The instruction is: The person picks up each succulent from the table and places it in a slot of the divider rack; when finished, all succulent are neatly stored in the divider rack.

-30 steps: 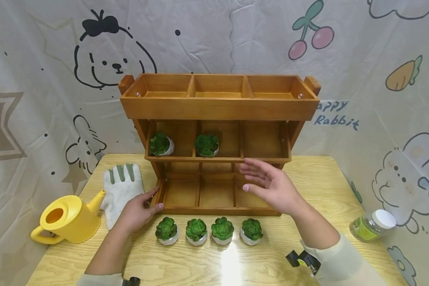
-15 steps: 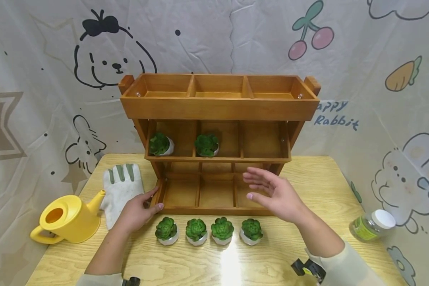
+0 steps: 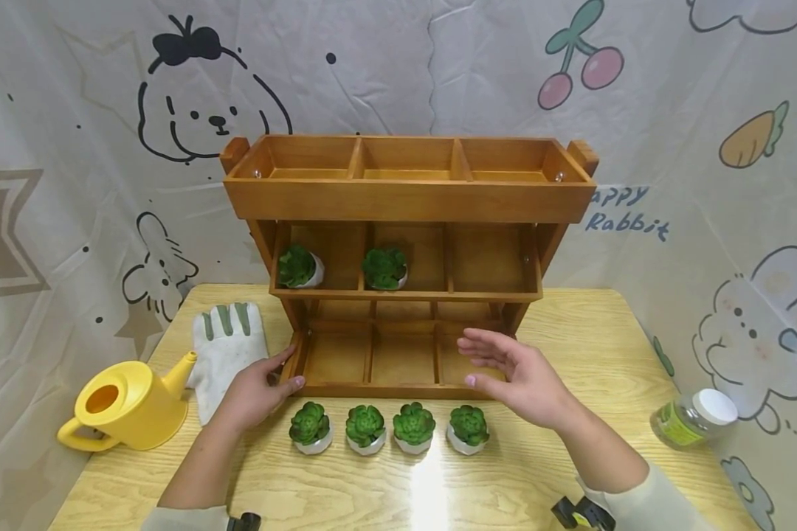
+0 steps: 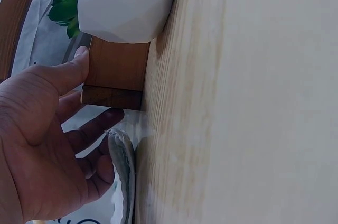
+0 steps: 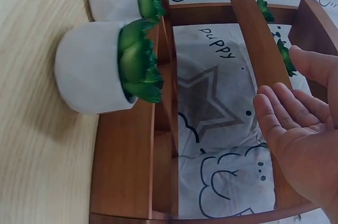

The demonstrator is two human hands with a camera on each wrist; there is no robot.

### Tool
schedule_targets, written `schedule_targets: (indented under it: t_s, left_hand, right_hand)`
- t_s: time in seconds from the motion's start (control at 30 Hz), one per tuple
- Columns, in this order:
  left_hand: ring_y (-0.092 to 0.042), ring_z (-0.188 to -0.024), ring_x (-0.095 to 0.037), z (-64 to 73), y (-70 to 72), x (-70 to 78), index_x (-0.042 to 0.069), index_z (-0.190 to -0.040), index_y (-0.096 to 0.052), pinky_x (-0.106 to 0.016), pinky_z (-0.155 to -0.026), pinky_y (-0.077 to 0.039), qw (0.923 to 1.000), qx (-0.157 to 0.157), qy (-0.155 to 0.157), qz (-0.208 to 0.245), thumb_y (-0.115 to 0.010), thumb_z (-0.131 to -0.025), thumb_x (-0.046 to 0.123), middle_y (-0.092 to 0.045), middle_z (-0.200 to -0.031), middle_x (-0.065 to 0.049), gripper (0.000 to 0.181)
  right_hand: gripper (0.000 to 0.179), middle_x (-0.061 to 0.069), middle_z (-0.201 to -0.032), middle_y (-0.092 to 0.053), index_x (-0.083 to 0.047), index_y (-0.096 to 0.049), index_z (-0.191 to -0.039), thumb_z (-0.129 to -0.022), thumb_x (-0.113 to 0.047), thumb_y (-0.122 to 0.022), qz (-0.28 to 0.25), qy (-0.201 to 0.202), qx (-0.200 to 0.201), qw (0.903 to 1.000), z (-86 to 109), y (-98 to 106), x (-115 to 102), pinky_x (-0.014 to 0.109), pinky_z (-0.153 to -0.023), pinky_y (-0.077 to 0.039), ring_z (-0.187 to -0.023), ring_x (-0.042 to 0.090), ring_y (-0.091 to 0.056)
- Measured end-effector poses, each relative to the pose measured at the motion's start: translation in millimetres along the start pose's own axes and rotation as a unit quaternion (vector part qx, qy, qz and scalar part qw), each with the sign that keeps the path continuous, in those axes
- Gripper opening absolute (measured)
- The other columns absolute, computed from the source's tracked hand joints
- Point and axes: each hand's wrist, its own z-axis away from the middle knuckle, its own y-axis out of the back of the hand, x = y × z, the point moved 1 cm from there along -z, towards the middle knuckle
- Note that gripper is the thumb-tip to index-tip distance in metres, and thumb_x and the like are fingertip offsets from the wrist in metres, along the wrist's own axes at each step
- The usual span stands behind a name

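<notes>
A three-tier wooden plant stand [image 3: 408, 200] has divided compartments. My left hand [image 3: 255, 391] holds the bottom tier's left front corner; in the left wrist view the thumb lies against the front face [image 4: 117, 63] with fingers around the end. My right hand [image 3: 521, 380] hovers at the bottom tier's right end, fingers extended and nothing held. Two potted succulents sit in the middle tier: one [image 3: 297, 265] tilted in the left compartment, another [image 3: 384, 268] in the centre one. Several more line up before the stand, the rightmost succulent [image 3: 468, 428] nearest my right hand.
Left of the stand are a yellow watering can [image 3: 129, 405] and a white-and-green glove [image 3: 229, 350]. A clear jar with a white lid [image 3: 694, 418] stands at the table's right edge. A printed curtain [image 3: 398, 66] hangs behind and along both sides.
My right hand has moved down and slightly right, from the middle tier's lower edge to beside the bottom tier. My left hand and the succulents have stayed put.
</notes>
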Motion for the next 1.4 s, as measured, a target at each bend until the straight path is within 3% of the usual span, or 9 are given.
schedule_targets:
  t_s: [0.77,0.97,1.23,1.4]
  left_hand:
    - [-0.061,-0.111,-0.033,-0.1,-0.2,1.2,0.015,-0.158,-0.046,-0.055,-0.093,-0.050,1.0000,-0.001,0.001,-0.001,-0.074,-0.098,0.038,-0.057,-0.145,-0.023,0.070]
    - [-0.061,-0.110,-0.033,0.1,-0.4,0.8,0.015,-0.158,-0.046,-0.055,-0.092,-0.050,1.0000,-0.001,0.001,0.002,-0.074,-0.097,0.038,-0.057,-0.145,-0.023,0.071]
    - [-0.060,-0.109,-0.032,0.5,-0.3,0.4,0.014,-0.158,-0.046,-0.054,-0.092,-0.050,1.0000,-0.001,0.001,0.003,-0.074,-0.097,0.038,-0.058,-0.145,-0.023,0.071]
    - [-0.060,-0.107,-0.031,0.2,0.0,0.4,0.015,-0.158,-0.046,-0.053,-0.091,-0.050,1.0000,-0.002,0.000,0.004,-0.074,-0.097,0.038,-0.059,-0.144,-0.022,0.071]
  right_hand:
    - [0.062,0.013,-0.139,-0.064,-0.005,-0.055,-0.146,-0.091,-0.016,-0.082,-0.018,-0.037,-0.016,0.9990,23.3,-8,32,0.043,-0.106,-0.049,-0.126,0.042,-0.060]
    - [0.063,0.014,-0.141,-0.063,-0.007,-0.056,-0.146,-0.091,-0.024,-0.082,-0.004,-0.050,-0.032,0.9982,29.3,-11,40,0.050,-0.106,-0.047,-0.126,0.040,-0.060]
    - [0.068,0.009,-0.142,-0.063,-0.010,-0.054,-0.148,-0.090,-0.029,-0.083,0.004,-0.056,-0.050,0.9972,36.8,-14,47,0.040,-0.109,-0.047,-0.129,0.038,-0.059]
    - [0.073,0.007,-0.144,-0.062,-0.011,-0.052,-0.151,-0.089,-0.031,-0.084,0.013,-0.064,-0.069,0.9955,41.1,-15,50,0.045,-0.109,-0.046,-0.131,0.033,-0.058]
